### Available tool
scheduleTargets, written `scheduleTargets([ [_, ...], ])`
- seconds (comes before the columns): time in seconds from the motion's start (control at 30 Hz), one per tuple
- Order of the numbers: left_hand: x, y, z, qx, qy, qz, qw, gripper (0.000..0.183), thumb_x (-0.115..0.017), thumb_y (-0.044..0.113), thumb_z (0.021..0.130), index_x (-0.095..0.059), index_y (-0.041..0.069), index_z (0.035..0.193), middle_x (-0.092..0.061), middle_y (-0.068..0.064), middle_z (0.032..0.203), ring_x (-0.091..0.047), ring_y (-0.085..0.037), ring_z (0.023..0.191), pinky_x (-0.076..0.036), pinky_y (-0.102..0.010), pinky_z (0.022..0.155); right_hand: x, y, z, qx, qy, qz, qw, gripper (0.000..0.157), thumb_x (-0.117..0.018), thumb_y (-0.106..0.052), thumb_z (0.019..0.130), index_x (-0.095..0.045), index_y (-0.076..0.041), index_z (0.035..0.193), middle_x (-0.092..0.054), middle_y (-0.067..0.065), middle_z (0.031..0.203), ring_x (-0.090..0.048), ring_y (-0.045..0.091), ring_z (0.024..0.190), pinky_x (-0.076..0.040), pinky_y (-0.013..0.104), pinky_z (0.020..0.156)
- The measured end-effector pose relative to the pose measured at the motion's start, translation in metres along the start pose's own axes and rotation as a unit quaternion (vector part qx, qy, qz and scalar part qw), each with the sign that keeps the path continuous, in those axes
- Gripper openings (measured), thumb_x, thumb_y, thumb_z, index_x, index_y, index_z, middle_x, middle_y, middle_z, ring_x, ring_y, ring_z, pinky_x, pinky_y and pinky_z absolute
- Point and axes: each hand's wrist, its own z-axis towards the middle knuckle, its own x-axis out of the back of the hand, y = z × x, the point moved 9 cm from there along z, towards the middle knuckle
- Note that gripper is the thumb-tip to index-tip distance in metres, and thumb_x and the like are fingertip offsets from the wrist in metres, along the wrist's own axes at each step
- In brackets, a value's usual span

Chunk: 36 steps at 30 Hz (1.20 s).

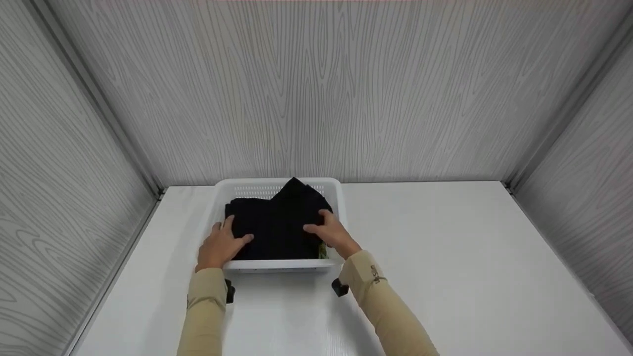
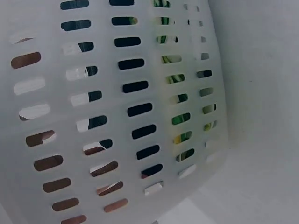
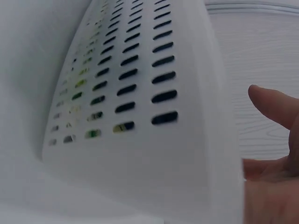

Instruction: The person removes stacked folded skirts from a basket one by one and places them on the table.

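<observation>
A folded black cloth (image 1: 277,230) lies in a white plastic basket (image 1: 277,265) in the head view, one corner sticking up at the back. At the cloth's left edge is my left hand (image 1: 220,247), fingers spread and thumb over the cloth. Skin shows through the slots of the basket wall (image 2: 105,112) in the left wrist view. My right hand (image 1: 335,232) reaches over the right rim, thumb and forefinger apart at the cloth's right side. In the right wrist view, its thumb (image 3: 273,106) stands out straight above the rim.
A green and yellow patterned item (image 1: 322,250) shows under the cloth at the basket's front right corner. The basket stands on a white table (image 1: 435,257), close to the grey wood-grain back panel (image 1: 316,99). Similar panels rise on both sides.
</observation>
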Motion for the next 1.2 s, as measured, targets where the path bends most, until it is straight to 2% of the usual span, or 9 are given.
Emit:
scheduleTargets([
  [0.17, -0.007, -0.004, 0.000, 0.013, -0.012, -0.018, 0.9997, 0.090, -0.060, 0.047, 0.094, -0.022, -0.001, 0.160, -0.023, -0.039, 0.155, -0.038, -0.058, 0.133, -0.040, -0.066, 0.102, -0.011, 0.018, 0.005, -0.033, 0.032, -0.006, 0.999, 0.086, -0.068, -0.023, 0.095, -0.017, 0.009, 0.157, -0.023, 0.030, 0.161, -0.027, 0.043, 0.147, -0.030, 0.052, 0.116],
  [0.3, -0.009, -0.005, 0.003, 0.025, -0.017, -0.041, 0.9987, 0.090, -0.061, 0.045, 0.094, -0.020, -0.002, 0.160, -0.021, -0.039, 0.156, -0.034, -0.058, 0.136, -0.036, -0.065, 0.107, -0.013, 0.024, 0.008, -0.045, 0.056, 0.002, 0.997, 0.094, -0.069, -0.021, 0.094, -0.009, 0.013, 0.156, -0.018, 0.032, 0.161, -0.022, 0.043, 0.149, -0.023, 0.048, 0.120],
  [0.4, -0.008, -0.006, 0.006, 0.034, -0.017, -0.059, 0.9975, 0.090, -0.060, 0.044, 0.095, -0.018, -0.003, 0.160, -0.021, -0.040, 0.155, -0.032, -0.058, 0.138, -0.033, -0.065, 0.109, -0.015, 0.027, 0.012, -0.052, 0.062, 0.024, 0.996, 0.095, -0.069, -0.022, 0.094, -0.006, 0.011, 0.157, -0.016, 0.031, 0.162, -0.020, 0.041, 0.150, -0.021, 0.047, 0.121],
  [0.53, -0.005, -0.011, 0.007, 0.046, -0.018, -0.096, 0.9941, 0.090, -0.058, 0.043, 0.097, -0.015, -0.005, 0.159, -0.023, -0.039, 0.156, -0.028, -0.056, 0.141, -0.030, -0.062, 0.112, -0.015, 0.025, 0.016, -0.038, 0.068, 0.033, 0.996, 0.085, -0.070, -0.021, 0.094, -0.021, 0.007, 0.157, -0.026, 0.028, 0.160, -0.029, 0.040, 0.147, -0.028, 0.048, 0.118],
  [0.67, -0.005, -0.012, 0.005, 0.050, -0.023, -0.123, 0.9910, 0.088, -0.057, 0.043, 0.098, -0.015, -0.006, 0.159, -0.022, -0.036, 0.158, -0.026, -0.053, 0.143, -0.029, -0.059, 0.115, -0.014, 0.021, 0.017, -0.014, 0.072, 0.005, 0.997, 0.069, -0.072, -0.020, 0.092, -0.041, 0.006, 0.148, -0.042, 0.027, 0.151, -0.043, 0.039, 0.137, -0.038, 0.049, 0.112],
  [0.77, -0.006, -0.010, 0.006, 0.037, -0.022, -0.130, 0.9906, 0.085, -0.057, 0.043, 0.099, -0.020, -0.005, 0.158, -0.023, -0.034, 0.159, -0.026, -0.051, 0.144, -0.028, -0.057, 0.115, -0.013, 0.021, 0.019, -0.012, 0.075, -0.006, 0.997, 0.067, -0.074, -0.019, 0.090, -0.045, 0.007, 0.144, -0.046, 0.028, 0.148, -0.046, 0.039, 0.134, -0.039, 0.048, 0.110],
  [0.93, 0.000, -0.010, 0.008, 0.029, -0.020, -0.125, 0.9915, 0.081, -0.056, 0.044, 0.099, -0.027, -0.005, 0.157, -0.026, -0.032, 0.159, -0.028, -0.049, 0.144, -0.028, -0.057, 0.115, -0.019, 0.021, 0.026, -0.028, 0.048, 0.024, 0.998, 0.078, -0.074, -0.021, 0.090, -0.034, 0.006, 0.152, -0.036, 0.028, 0.155, -0.040, 0.040, 0.140, -0.035, 0.048, 0.113],
  [1.1, -0.003, -0.010, 0.008, 0.041, -0.057, -0.121, 0.9902, 0.085, -0.056, 0.045, 0.098, -0.022, -0.004, 0.158, -0.022, -0.033, 0.159, -0.024, -0.051, 0.145, -0.026, -0.060, 0.115, -0.023, 0.021, 0.026, -0.036, 0.017, 0.065, 0.997, 0.092, -0.076, -0.020, 0.088, -0.021, 0.000, 0.160, -0.024, 0.025, 0.162, -0.032, 0.041, 0.144, -0.032, 0.051, 0.115],
  [1.2, -0.007, -0.010, 0.009, 0.041, -0.076, -0.132, 0.9875, 0.088, -0.059, 0.045, 0.097, -0.020, -0.002, 0.159, -0.020, -0.034, 0.160, -0.022, -0.052, 0.145, -0.026, -0.060, 0.115, -0.027, 0.022, 0.026, -0.028, -0.004, 0.056, 0.998, 0.100, -0.077, -0.018, 0.087, -0.014, -0.007, 0.163, -0.017, 0.022, 0.165, -0.024, 0.039, 0.148, -0.026, 0.050, 0.118],
])
